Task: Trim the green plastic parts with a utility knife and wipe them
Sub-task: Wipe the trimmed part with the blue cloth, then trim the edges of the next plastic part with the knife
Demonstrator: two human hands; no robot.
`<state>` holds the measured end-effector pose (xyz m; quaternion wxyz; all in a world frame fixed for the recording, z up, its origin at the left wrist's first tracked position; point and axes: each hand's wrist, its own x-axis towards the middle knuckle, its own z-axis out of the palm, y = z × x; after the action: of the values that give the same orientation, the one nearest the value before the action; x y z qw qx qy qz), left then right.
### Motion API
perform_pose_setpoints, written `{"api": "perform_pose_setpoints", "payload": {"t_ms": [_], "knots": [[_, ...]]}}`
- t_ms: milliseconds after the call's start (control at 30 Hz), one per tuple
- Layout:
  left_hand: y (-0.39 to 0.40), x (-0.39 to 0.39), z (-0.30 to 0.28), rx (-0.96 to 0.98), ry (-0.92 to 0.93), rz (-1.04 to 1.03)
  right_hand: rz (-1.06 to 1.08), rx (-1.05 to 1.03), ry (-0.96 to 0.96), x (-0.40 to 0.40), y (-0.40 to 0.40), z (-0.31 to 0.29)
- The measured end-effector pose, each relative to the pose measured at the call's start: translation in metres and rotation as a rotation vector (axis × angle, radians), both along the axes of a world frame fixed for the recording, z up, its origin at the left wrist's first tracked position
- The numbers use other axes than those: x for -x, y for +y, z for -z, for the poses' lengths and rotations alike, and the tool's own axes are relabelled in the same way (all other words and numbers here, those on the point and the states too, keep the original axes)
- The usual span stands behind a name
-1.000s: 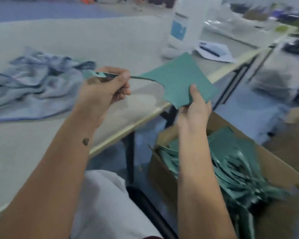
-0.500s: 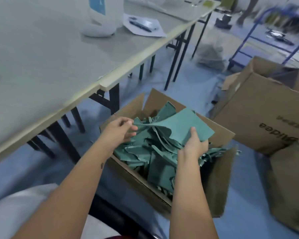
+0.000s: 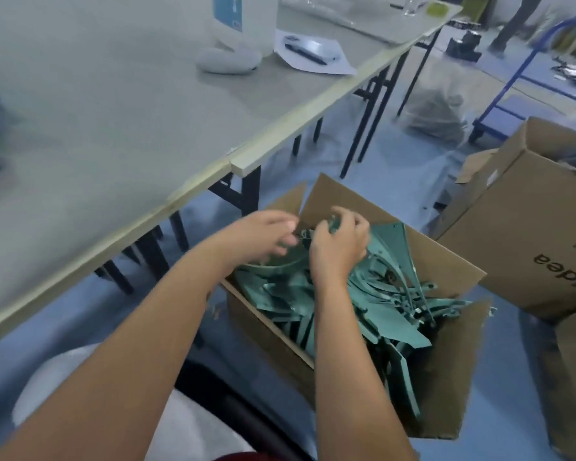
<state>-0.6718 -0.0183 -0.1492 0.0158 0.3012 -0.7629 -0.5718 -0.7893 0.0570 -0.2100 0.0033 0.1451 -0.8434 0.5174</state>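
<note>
Our right hand [image 3: 340, 247] pinched a green part [image 3: 335, 224] over the cardboard box [image 3: 446, 261]; our left hand [image 3: 263, 237] hovered beside it, fingers loosely curled, blurred.

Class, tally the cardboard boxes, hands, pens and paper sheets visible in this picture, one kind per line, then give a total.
Cardboard boxes: 2 (box of green parts, printed box)
hands: 2 (left hand, right hand)
Pens: 1 (pen)
Paper sheets: 1 (sheet)
Total: 6

Two hands, the left hand [image 3: 263, 237] and the right hand [image 3: 341, 244], reach into one open cardboard box [image 3: 446, 271] holding many green plastic parts [image 3: 389, 314], too tangled to count. A second cardboard box [image 3: 529, 234] stands far right.
</note>
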Motion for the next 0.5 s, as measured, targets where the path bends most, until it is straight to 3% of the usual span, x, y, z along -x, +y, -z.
{"api": "perform_pose_setpoints", "payload": {"t_ms": [100,233,500], "knots": [[-0.01,-0.019,-0.037,0.078,0.198,-0.009,-0.318,0.265,-0.045,-0.039,-0.034,-0.046],[-0.028,-0.08,-0.076,0.146,0.422,-0.234,-0.571,0.415,-0.032,-0.1,-0.081,-0.099],[-0.06,-0.272,-0.126,0.348,0.56,-0.753,-1.123,0.447,0.257,-0.284,-0.159,-0.17]]}}
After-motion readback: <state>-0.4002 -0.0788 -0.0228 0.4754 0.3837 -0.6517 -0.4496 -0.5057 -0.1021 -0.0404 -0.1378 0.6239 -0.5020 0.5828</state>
